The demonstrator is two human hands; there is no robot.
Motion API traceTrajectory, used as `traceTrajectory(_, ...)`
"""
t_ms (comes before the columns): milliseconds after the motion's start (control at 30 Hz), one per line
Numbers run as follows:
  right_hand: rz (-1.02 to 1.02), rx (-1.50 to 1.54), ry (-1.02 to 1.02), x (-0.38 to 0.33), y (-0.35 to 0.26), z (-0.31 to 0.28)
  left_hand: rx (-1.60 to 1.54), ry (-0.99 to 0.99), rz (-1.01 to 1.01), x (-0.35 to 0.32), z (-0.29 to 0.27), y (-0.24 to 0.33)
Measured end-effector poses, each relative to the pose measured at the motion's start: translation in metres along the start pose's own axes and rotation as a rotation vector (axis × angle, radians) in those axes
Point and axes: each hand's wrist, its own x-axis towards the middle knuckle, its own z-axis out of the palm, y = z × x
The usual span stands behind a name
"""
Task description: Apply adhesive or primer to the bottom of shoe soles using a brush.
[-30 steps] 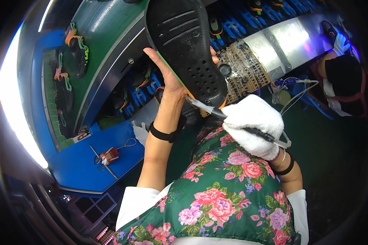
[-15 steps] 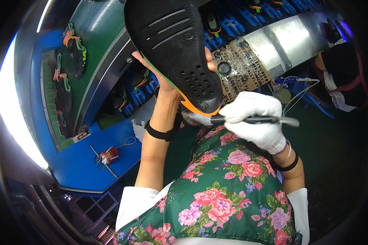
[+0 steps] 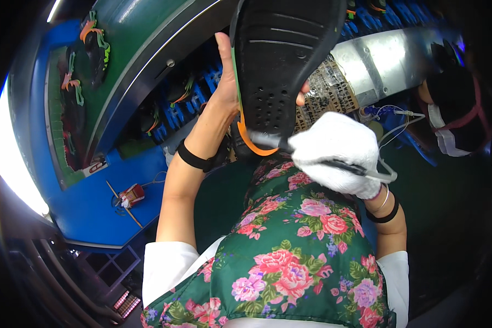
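Now, sole: black shoe sole [image 3: 281, 60] with an orange edge, held up at top centre of the frame
Left hand: bare left hand [image 3: 229, 82] closed round the sole's left edge
Right hand: white-gloved right hand [image 3: 336, 153] fisted on a thin brush [image 3: 333, 162], tip at the sole's lower orange rim
Progress: brushing looks mid-way, done share unclear
Around: green conveyor [image 3: 142, 49] upper left, blue table [image 3: 93, 202] lower left

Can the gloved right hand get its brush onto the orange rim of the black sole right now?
Probably yes. The right hand holds the brush with its tip already by the orange rim of the black sole, which the left hand holds up; nothing lies between.
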Motion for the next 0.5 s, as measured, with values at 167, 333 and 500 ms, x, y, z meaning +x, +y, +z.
traceTrajectory(167, -0.134, -0.18, -0.165, -0.002, 0.003, 0.011, 0.067, 0.007, -0.14, -0.003, -0.001, 0.005)
traceTrajectory(333, -0.107, -0.115, -0.178, 0.0, 0.002, 0.002, 0.154, 0.165, -0.299, -0.006, 0.009, 0.006)
traceTrajectory(500, -0.111, -0.149, -0.336, -0.002, 0.008, 0.007, 0.578, 0.384, -0.438, -0.003, 0.013, 0.008)
